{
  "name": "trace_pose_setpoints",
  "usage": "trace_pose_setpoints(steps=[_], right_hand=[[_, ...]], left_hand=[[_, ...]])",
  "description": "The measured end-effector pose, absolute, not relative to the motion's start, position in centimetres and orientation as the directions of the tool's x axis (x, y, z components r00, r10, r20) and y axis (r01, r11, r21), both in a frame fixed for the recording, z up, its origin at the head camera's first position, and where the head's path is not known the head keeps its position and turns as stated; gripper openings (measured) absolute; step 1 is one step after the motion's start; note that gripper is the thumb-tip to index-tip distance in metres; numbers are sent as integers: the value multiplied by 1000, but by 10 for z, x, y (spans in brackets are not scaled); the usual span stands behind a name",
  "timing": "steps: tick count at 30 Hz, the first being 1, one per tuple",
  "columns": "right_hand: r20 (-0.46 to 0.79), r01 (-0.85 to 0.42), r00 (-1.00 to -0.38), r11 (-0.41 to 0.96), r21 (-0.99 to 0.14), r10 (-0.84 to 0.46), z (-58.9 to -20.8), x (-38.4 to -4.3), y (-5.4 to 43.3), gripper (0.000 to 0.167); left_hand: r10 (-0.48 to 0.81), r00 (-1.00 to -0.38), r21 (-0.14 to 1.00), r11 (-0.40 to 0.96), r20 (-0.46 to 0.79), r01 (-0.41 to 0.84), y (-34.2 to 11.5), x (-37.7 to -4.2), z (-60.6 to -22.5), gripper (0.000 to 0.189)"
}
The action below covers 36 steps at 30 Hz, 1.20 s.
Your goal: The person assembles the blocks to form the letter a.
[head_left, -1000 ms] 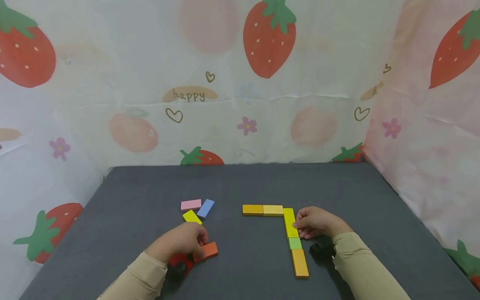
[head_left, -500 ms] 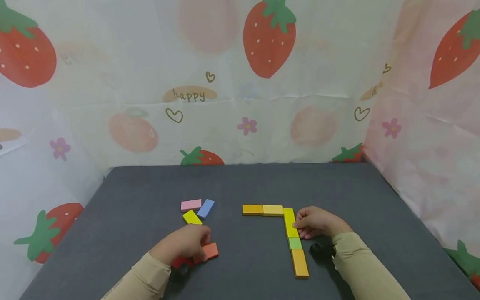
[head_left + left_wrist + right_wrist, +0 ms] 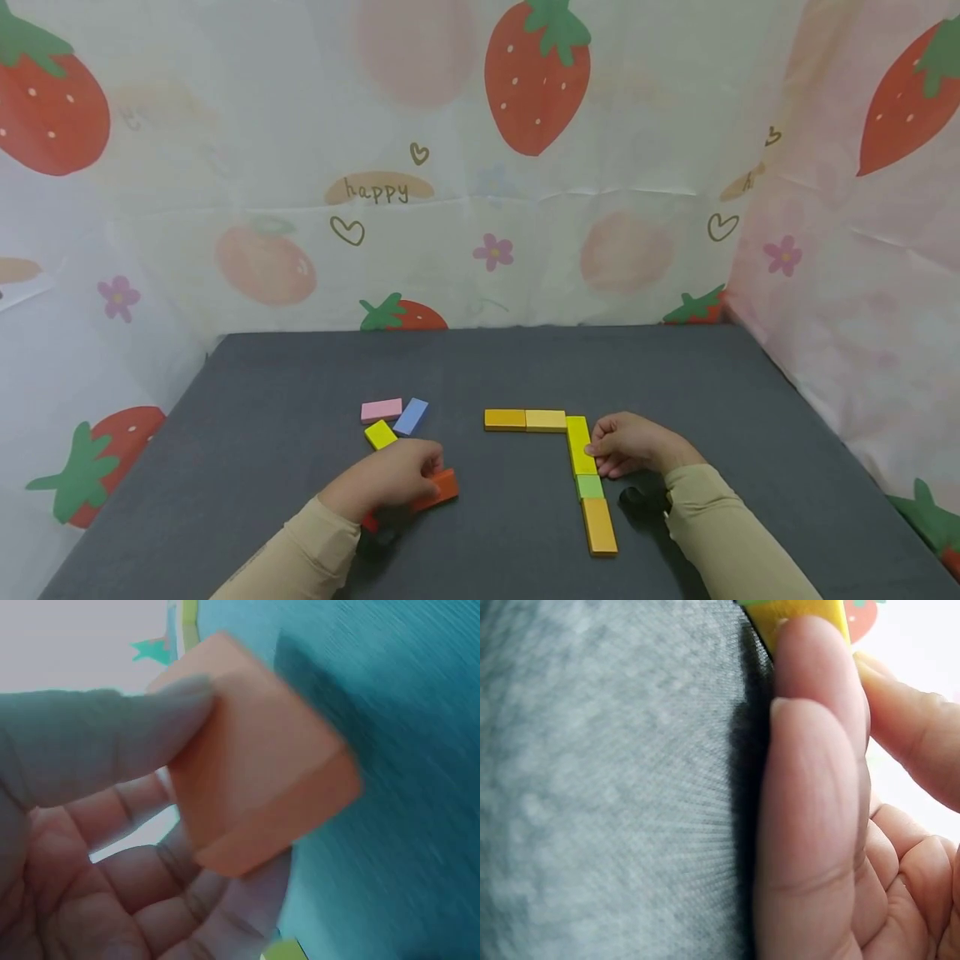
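My left hand [image 3: 393,479] pinches a flat orange block [image 3: 444,488] between thumb and fingers. In the left wrist view the orange block [image 3: 262,742] is tilted, with the thumb across one face and fingers behind. Part of a red block [image 3: 370,522] shows beneath the left hand, mostly hidden. My right hand [image 3: 637,446] rests at the right side of a bright yellow block [image 3: 580,446], thumb at its edge. In the right wrist view, straight fingers [image 3: 810,795] reach the yellow block [image 3: 795,615]. The yellow block belongs to an angled row with a green block [image 3: 589,487].
Light orange blocks [image 3: 505,420] [image 3: 545,421] form the row's far arm, and an amber block [image 3: 600,527] its near end. Left of them lie a pink block [image 3: 382,411], a blue block [image 3: 411,417] and a yellow block [image 3: 380,434] on the dark tabletop [image 3: 300,375].
My left hand has moved right and slightly away from me, taking the orange block away from the red one. The right hand and the row have stayed in place.
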State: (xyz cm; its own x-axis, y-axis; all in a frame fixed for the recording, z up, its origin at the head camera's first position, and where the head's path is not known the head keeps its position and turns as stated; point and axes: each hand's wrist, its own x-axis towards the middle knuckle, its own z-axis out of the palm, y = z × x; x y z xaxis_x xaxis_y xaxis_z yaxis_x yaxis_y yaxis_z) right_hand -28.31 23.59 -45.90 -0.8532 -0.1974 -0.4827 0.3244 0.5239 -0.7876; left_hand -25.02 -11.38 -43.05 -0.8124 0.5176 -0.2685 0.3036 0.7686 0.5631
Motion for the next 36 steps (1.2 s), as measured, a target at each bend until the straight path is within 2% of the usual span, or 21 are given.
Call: trace_pose_setpoints(steps=[7, 13, 18, 23, 36], right_hand=[[-488, 329, -851, 526, -784, -195, -459, -284, 237, 16], [-485, 327, -853, 527, -784, -192, -459, -284, 238, 16], [-489, 333, -851, 524, -784, -191, -459, -285, 237, 15], [-498, 348, -850, 525, -777, -173, -458, -285, 236, 14], [-506, 357, -845, 521, -775, -174, -458, -285, 236, 15]], left_hand=[[559, -807, 617, 708, -193, 343, -81, -262, -422, 12], [581, -795, 654, 672, -176, 346, -44, -270, -420, 10], [597, -776, 664, 666, -204, 338, -14, -274, -426, 9], [610, -759, 617, 694, -227, 372, 8, -273, -435, 11], [584, -754, 598, 731, -301, 328, 21, -281, -440, 13]])
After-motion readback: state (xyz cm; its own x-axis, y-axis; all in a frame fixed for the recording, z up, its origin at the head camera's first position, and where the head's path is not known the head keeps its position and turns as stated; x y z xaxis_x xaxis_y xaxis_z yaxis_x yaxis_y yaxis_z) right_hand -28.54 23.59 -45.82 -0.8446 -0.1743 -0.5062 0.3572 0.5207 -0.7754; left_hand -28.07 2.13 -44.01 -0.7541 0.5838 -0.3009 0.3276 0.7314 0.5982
